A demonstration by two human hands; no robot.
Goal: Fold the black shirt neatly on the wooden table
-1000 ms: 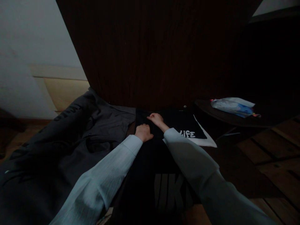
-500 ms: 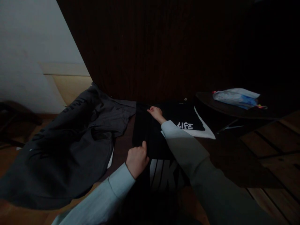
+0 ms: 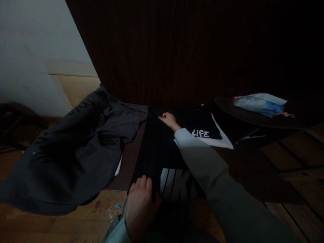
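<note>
A black garment (image 3: 154, 148) with large pale letters lies over the dark wooden surface and hangs past its near edge. My right hand (image 3: 168, 120) is closed in a pinch on the garment's far part, its arm reaching across the cloth. Low in the view, my left hand (image 3: 141, 206) has its fingers curled over the garment's near left part, close to the letters. Dim light hides the garment's lower end, and I cannot tell which kind it is.
A dark grey garment (image 3: 76, 172) sprawls at the left. Folded black cloth with white lettering (image 3: 201, 133) lies right, over white cloth (image 3: 224, 144). A plastic package (image 3: 260, 104) rests on a dark stool (image 3: 225, 106). A dark wooden panel (image 3: 177, 50) rises behind.
My left hand has moved down toward me, and its fingers now curl over the cloth. The garment's near left part is drawn out further. My right hand stays almost in place.
</note>
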